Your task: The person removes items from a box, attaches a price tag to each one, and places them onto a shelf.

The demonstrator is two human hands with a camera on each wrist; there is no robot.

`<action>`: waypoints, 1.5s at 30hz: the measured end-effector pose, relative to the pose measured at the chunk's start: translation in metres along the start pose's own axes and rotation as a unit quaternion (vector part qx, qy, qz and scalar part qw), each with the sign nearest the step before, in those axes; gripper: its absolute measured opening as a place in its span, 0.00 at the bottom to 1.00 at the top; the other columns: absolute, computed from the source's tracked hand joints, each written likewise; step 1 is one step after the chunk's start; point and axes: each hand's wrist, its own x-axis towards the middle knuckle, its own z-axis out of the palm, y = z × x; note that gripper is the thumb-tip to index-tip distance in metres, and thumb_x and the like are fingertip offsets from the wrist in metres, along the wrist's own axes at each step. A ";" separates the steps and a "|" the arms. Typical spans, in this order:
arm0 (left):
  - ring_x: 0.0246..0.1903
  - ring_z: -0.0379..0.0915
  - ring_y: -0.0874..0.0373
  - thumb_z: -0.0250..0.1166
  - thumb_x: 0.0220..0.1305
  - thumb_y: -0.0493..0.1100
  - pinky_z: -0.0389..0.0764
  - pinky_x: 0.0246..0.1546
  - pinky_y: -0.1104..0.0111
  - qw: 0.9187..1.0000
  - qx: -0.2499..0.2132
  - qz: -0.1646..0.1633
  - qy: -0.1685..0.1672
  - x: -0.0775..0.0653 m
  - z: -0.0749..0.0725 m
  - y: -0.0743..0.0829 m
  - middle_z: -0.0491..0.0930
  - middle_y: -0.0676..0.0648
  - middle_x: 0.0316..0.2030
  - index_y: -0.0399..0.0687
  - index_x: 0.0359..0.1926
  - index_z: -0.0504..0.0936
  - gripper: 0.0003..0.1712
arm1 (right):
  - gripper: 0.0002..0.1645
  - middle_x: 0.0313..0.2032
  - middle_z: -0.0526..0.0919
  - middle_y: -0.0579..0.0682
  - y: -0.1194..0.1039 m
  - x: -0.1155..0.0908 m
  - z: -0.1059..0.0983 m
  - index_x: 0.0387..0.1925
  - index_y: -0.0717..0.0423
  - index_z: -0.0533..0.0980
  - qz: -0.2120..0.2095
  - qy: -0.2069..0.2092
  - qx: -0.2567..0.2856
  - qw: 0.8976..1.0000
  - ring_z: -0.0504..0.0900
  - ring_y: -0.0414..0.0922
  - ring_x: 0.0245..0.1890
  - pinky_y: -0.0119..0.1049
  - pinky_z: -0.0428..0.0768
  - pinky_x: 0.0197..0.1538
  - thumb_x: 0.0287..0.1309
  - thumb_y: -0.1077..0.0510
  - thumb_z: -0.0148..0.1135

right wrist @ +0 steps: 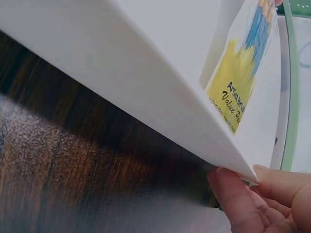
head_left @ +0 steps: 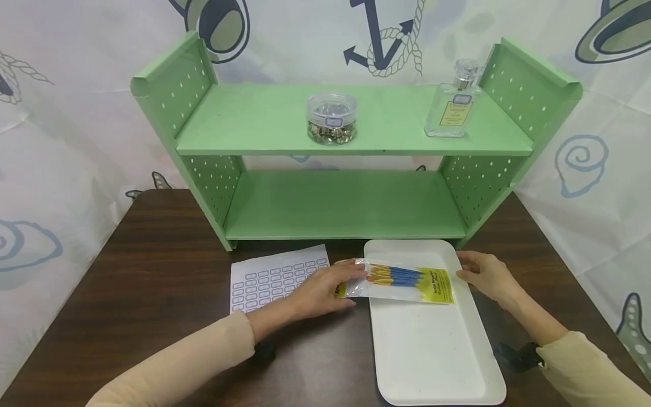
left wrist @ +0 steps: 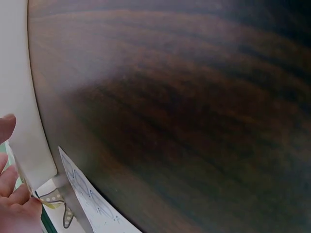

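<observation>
A clear pack of paintbrushes (head_left: 399,278) with blue handles and a yellow label lies across the upper part of a white tray (head_left: 427,356). My left hand (head_left: 325,285) holds the left end of the pack, which sticks out past the tray's left rim. In the left wrist view only the thumb and some fingers (left wrist: 12,187) show at the edge. With thumb and fingertips, my right hand (head_left: 488,277) pinches the tray's right rim, plain in the right wrist view, where the pack's label (right wrist: 231,92) also shows.
A sheet of small blue-framed labels (head_left: 277,277) lies partly under my left arm. Behind stands a green two-level shelf (head_left: 351,203). Its top board bears a round clear jar (head_left: 332,118) with small metallic pieces and a glass bottle (head_left: 451,107). The table (head_left: 127,305) is dark wood.
</observation>
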 end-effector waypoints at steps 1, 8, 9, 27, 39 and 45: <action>0.66 0.60 0.50 0.71 0.53 0.41 0.66 0.63 0.57 1.000 0.002 -0.001 0.002 0.000 0.000 0.000 0.71 0.46 0.62 0.44 0.60 0.73 0.32 | 0.31 0.49 0.75 0.73 0.000 0.000 0.000 0.62 0.75 0.60 -0.001 0.000 0.001 1.000 0.80 0.60 0.45 0.40 0.83 0.37 0.59 0.68 0.57; 0.64 0.63 0.51 0.65 0.57 0.37 0.71 0.58 0.60 0.999 0.002 0.015 0.028 0.000 0.004 0.000 0.74 0.46 0.59 0.42 0.54 0.79 0.22 | 0.31 0.49 0.75 0.74 -0.001 0.000 0.000 0.62 0.75 0.60 0.005 -0.003 0.002 1.000 0.80 0.60 0.45 0.40 0.83 0.37 0.60 0.67 0.57; 0.64 0.64 0.51 0.65 0.57 0.36 0.72 0.57 0.60 0.999 0.001 0.018 0.031 0.000 0.004 0.000 0.74 0.46 0.59 0.42 0.53 0.79 0.20 | 0.32 0.49 0.75 0.74 -0.001 0.000 0.000 0.63 0.75 0.60 0.006 -0.003 0.003 1.000 0.81 0.60 0.45 0.40 0.83 0.37 0.60 0.67 0.57; 0.59 0.71 0.54 0.62 0.63 0.39 0.70 0.60 0.61 0.997 0.024 0.049 0.047 -0.008 -0.008 0.006 0.81 0.50 0.50 0.46 0.47 0.84 0.12 | 0.32 0.50 0.74 0.75 0.000 -0.002 0.000 0.63 0.74 0.58 0.012 -0.009 0.006 1.000 0.81 0.60 0.44 0.41 0.83 0.37 0.61 0.66 0.56; 0.55 0.74 0.53 0.64 0.60 0.38 0.72 0.57 0.56 0.994 0.058 0.062 0.075 -0.053 -0.032 0.005 0.82 0.49 0.49 0.47 0.46 0.84 0.12 | 0.32 0.50 0.74 0.76 0.002 -0.002 -0.004 0.63 0.74 0.59 0.000 -0.006 -0.009 1.000 0.82 0.61 0.43 0.43 0.83 0.37 0.60 0.66 0.57; 0.52 0.76 0.53 0.66 0.57 0.36 0.75 0.53 0.57 0.991 0.077 0.059 0.088 -0.083 -0.044 0.004 0.83 0.50 0.47 0.48 0.43 0.85 0.12 | 0.32 0.50 0.74 0.76 0.004 -0.001 -0.004 0.63 0.74 0.60 -0.007 -0.009 -0.003 1.000 0.81 0.62 0.44 0.43 0.83 0.37 0.60 0.66 0.57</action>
